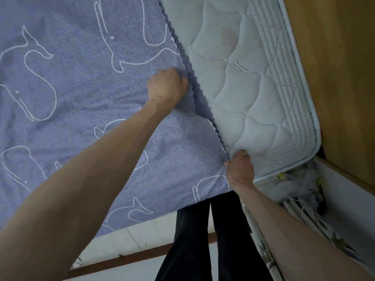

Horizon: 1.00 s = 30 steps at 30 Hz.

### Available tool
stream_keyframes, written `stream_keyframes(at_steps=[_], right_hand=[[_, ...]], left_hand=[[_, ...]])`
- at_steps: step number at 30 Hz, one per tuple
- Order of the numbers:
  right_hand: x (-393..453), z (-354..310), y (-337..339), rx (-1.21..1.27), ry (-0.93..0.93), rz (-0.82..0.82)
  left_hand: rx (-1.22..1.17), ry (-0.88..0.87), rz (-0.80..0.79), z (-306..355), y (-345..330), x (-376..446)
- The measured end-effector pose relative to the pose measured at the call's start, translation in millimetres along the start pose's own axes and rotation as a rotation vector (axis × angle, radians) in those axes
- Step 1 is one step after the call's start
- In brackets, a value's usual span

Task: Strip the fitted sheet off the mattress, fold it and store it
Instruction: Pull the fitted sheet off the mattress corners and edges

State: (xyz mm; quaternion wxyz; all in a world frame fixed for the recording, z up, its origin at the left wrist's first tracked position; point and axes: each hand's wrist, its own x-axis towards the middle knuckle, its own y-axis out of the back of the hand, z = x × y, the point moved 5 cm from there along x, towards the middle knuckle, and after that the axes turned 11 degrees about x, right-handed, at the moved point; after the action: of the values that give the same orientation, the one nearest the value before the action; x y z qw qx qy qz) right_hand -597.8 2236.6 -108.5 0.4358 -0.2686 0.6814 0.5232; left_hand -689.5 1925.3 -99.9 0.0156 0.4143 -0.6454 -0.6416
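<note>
On the mattress, both hands' fingers grip the sheet.

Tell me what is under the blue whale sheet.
Where the sheet is peeled back, a white quilted mattress shows, with faint pinkish stains. The left hand and right hand grip the sheet's gathered edge. Whatever lies beneath the covered part is hidden.

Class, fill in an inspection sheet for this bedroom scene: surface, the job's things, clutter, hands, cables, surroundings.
Surface: white quilted mattress, right part bare.
Job's things: blue fitted sheet with white whale outlines, covering the left part, scalloped edge pulled back.
Clutter: jumbled items in the gap beside the mattress, too blurred to name.
Hands: left hand and right hand both grip the sheet's edge.
Cables: nothing seen.
Surroundings: brown wooden panel on the right; pale floor below.
</note>
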Motion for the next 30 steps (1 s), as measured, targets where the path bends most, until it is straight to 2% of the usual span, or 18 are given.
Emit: stream_keyframes(at_steps=[3,6,12,16,20,23,30], right_hand=[[-0.8,-0.5,0.0,0.015,-0.006,0.004],[-1.5,-1.0,0.3,0.021,-0.007,0.002],[-1.3,-0.9,0.5,0.031,-0.006,-0.001],[-1.0,-1.6,0.7,0.04,-0.012,-0.002],[-0.5,-0.1,0.6,0.049,-0.009,-0.001],[-0.4,0.0,0.9,0.045,-0.001,0.003],[0.0,0.9,0.8,0.039,0.004,0.001]], left_hand=[[-0.027,-0.006,0.057,2.2,1.8,-6.1],[0.06,-0.029,0.068,13.6,4.8,-16.9],[0.092,-0.059,-0.085,24.7,-2.3,-18.2],[0.02,-0.029,-0.141,24.7,-1.5,-15.2],[-0.116,-0.02,-0.27,12.6,-3.2,-9.0],[-0.107,-0.03,-0.345,8.5,-5.2,-13.4],[-0.059,0.012,-0.199,16.5,-7.8,-26.2]])
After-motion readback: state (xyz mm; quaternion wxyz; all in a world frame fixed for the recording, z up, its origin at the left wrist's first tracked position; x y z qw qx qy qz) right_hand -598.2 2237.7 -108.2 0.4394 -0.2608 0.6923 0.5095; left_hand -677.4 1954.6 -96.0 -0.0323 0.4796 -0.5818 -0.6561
